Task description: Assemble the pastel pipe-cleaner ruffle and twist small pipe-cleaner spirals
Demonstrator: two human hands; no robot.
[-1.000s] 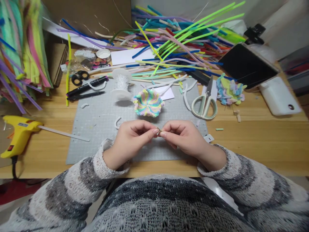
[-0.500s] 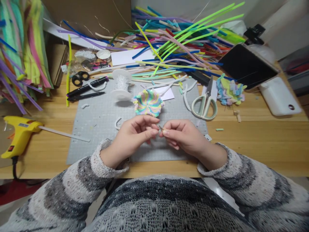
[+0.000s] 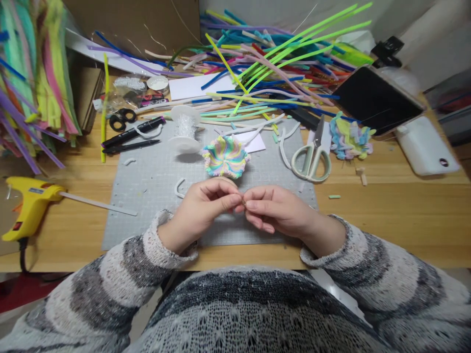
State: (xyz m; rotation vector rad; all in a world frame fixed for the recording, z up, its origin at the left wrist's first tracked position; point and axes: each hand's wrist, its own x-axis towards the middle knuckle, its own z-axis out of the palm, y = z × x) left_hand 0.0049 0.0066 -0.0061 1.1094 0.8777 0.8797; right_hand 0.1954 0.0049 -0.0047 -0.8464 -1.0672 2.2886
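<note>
My left hand and my right hand meet above the near part of the grey cutting mat. Thumb and forefinger of each are pinched on a tiny gold-coloured metal piece, mostly covered by the fingertips; its exact kind is too small to make out. Just beyond the fingers lies a ruffled pastel pipe-cleaner piece, shaped like a shallow striped bowl. A spool of clear thread stands to its left. A bent white pipe-cleaner offcut rests beside my left hand.
Scissors lie right of the mat, near a second pastel piece and a dark-screened device. A yellow glue gun is at the left, pens behind the mat's left side. Loose pipe cleaners heap along the back.
My fingertips have come closer together around the small metal piece, now hiding most of it. My right hand has dropped slightly toward me. Everything else stays in place.
</note>
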